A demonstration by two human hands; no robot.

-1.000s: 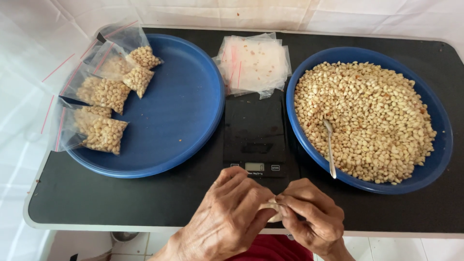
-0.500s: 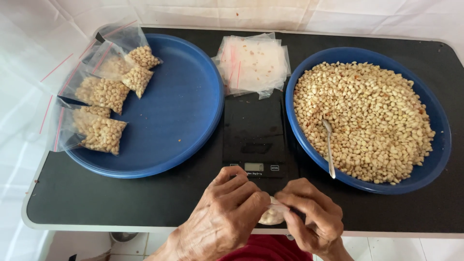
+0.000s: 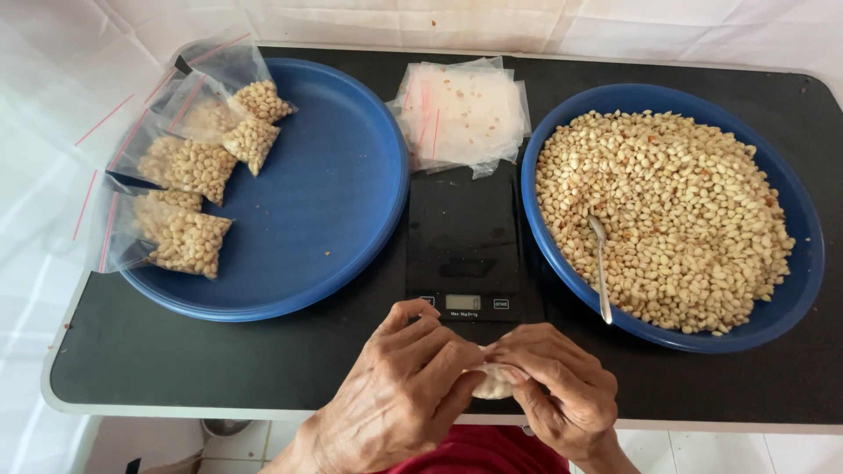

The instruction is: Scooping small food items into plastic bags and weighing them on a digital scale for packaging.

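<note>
— What sits in the containers on the black worktop point(image 3: 219, 360)?

— The round blue plastic basin point(image 3: 795, 303) by the right edge is heaped with pale shelled peanuts point(image 3: 676, 211), and a thin metal spoon point(image 3: 601, 268) lies in them. The wide blue round tray point(image 3: 325, 193) toward the left edge carries five small clear zip bags of peanuts point(image 3: 186, 206) along its left rim. Between them stands a black digital kitchen scale point(image 3: 463, 241), with a stack of empty clear zip bags point(image 3: 459, 110) near the far edge.

— And the hands?

— At the near edge, the left hand point(image 3: 408, 391) and right hand point(image 3: 558, 386) both curl closed, pinching a small clear bag of peanuts point(image 3: 493, 384) between them. It is mostly hidden; only a pale bulge shows.
</note>
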